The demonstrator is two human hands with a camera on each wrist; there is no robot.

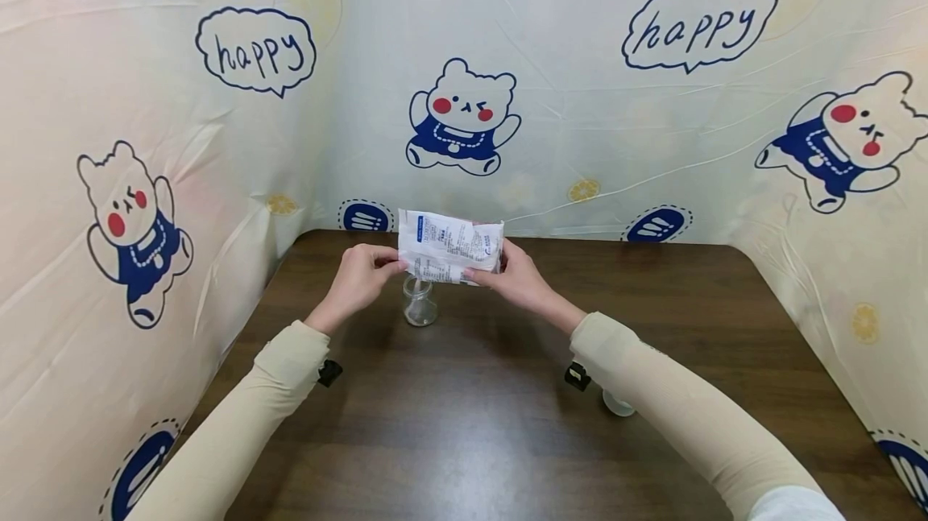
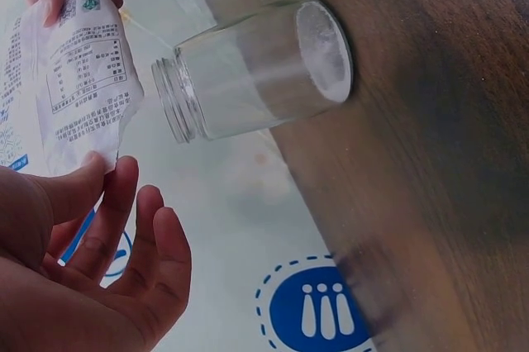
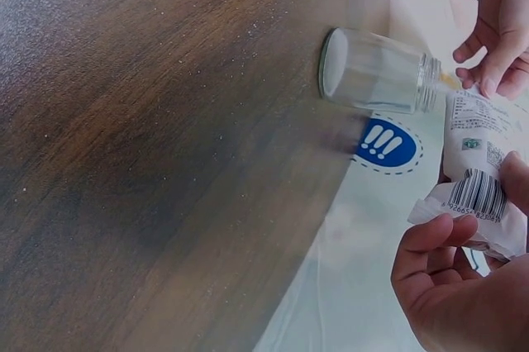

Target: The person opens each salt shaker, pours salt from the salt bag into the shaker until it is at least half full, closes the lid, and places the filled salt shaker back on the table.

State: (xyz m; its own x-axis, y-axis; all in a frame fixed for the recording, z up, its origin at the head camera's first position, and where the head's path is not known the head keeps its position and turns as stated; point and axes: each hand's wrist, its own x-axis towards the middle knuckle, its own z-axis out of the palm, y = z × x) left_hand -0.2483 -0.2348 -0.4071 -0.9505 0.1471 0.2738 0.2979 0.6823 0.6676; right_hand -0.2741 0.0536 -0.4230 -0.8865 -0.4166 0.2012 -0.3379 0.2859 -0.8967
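Both hands hold a white printed packet (image 1: pixel 449 249) above an open glass jar (image 1: pixel 420 310). My left hand (image 1: pixel 360 273) pinches one lower corner between thumb and forefinger, its other fingers loosely bent in the left wrist view. At the opposite end, near the barcode, my right hand (image 3: pixel 475 286) grips the packet with thumb and fingers. The packet's left corner hangs over the jar's mouth. White powder (image 2: pixel 324 53) covers the jar's bottom in the left wrist view. Whether any is falling at this instant is hard to tell.
A small round pale object (image 1: pixel 618 403) lies partly hidden below the right forearm. Tiny white grains dot the brown table (image 3: pixel 165 162). A printed cloth (image 1: pixel 565 126) hangs around the table's back and sides.
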